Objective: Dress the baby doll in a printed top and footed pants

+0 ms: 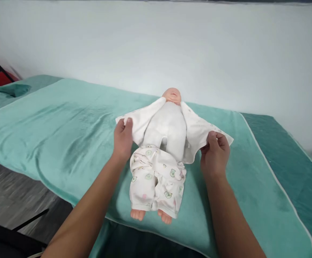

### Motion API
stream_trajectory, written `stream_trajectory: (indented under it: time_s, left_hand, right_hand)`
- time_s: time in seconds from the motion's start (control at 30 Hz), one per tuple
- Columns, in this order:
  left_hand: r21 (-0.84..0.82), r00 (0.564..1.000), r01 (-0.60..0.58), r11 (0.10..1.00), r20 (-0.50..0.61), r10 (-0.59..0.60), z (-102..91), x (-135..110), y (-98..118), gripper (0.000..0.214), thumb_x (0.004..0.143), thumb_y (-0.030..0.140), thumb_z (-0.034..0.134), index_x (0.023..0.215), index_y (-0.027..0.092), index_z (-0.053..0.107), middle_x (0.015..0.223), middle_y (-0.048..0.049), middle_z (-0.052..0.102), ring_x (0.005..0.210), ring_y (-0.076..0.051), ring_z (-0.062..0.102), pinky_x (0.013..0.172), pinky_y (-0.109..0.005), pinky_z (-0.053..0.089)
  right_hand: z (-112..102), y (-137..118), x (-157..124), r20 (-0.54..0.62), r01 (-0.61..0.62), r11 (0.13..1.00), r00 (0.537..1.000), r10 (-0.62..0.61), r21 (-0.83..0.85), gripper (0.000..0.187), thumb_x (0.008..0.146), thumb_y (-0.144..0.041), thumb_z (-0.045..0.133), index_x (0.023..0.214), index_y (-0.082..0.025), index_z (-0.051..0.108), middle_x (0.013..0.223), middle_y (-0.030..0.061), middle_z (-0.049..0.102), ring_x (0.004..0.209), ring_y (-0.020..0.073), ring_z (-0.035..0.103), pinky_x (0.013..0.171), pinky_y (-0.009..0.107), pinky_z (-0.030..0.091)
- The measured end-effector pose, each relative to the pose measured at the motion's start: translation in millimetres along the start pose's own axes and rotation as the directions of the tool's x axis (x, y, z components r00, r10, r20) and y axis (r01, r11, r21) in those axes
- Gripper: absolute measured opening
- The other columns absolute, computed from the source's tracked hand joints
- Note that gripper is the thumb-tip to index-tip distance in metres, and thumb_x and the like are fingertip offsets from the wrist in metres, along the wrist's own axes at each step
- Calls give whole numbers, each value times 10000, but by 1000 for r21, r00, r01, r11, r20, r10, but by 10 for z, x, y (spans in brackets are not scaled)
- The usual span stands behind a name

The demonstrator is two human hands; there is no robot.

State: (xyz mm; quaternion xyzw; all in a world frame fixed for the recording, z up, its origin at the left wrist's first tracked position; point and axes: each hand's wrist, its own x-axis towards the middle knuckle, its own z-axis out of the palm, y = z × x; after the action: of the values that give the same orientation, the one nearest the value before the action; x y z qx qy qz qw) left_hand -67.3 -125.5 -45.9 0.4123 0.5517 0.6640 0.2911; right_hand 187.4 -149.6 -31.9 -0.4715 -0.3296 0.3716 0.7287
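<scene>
While each grip [123, 139] [215, 153] pinches the shirt [196, 123] — doll [168, 120] lies between.

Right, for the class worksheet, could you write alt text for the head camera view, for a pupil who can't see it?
A person's left hand and right hand hold apart the open front of a white top on a baby doll lying on its back. Patterned trousers sit low on its legs. Beneath is a teal cloth.

white shirt [198, 126], white trousers [142, 191] with green animal prints, teal blanket [78, 122]
</scene>
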Motion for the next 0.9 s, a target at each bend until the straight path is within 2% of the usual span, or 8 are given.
stream_trajectory:
  time_s: [0.13,0.23,0.33,0.5,0.63,0.73,0.8,0.9]
  left_hand:
    - [53,990,109,993,-96,-104,-290,212,-286,317,927,515,529,834,215,488,650,50,409,535,-102,365,494,-225,331]
    - [377,993,6,926,-114,40,-479,327,-350,241,934,433,529,833,217,497,683,23,488,617,-138,442,580,-255,361]
    - [601,986,-39,798,-107,129,-588,365,-337,175,952,377,497,874,222,514,721,-5,541,685,-182,506,656,-295,376]
    - [785,995,3,619,-63,76,-609,285,-317,246,997,397,394,1022,211,554,721,-63,592,723,-264,593,668,-343,375]
    - [861,999,14,509,-30,23,-586,222,-316,280,999,395,380,1087,208,569,755,-111,651,745,-309,638,669,-367,390]
    - [879,1000,-21,476,11,23,-573,208,-324,265,987,359,409,1140,210,565,909,-142,703,845,-322,667,705,-383,428]
    - [872,994,-95,480,53,101,-554,216,-339,271,979,328,423,1174,199,560,1074,-167,695,985,-332,653,759,-401,454]
    - [842,943,-286,457,163,291,-491,276,-365,299,979,309,425,1194,160,569,1235,-200,628,1168,-349,565,913,-447,450]
  right_hand:
    - [-313,33,168,-125,-32,991,992,16,-128,385,717,-505,771,837,-217,546,646,-73,560,509,88,499,485,239,473]
    - [-585,58,189,-207,-89,936,978,18,-342,345,743,-472,729,923,-210,592,630,-59,570,482,114,504,478,271,460]
    - [-799,5,104,-213,-101,795,976,-36,-598,387,799,-396,656,1125,-188,635,571,-44,574,441,161,524,493,317,444]
    - [-951,-145,-83,-130,-57,523,986,-104,-850,485,845,-327,567,1292,-150,635,503,1,603,541,251,618,628,380,433]
    - [-974,-157,-147,-56,1,378,988,-140,-926,450,852,-342,513,1226,-181,706,520,31,625,582,269,608,617,365,380]
    - [-965,-113,-204,0,76,258,959,-282,-963,404,874,-367,494,1132,-193,751,588,53,648,563,237,565,598,347,349]
    - [-916,-83,-241,88,188,233,921,-380,-954,387,895,-371,492,1110,-179,750,658,65,673,571,218,570,609,346,377]
    - [-706,-63,-207,275,417,319,872,-405,-851,334,918,-360,510,1092,-174,726,827,90,728,689,216,648,674,345,482]
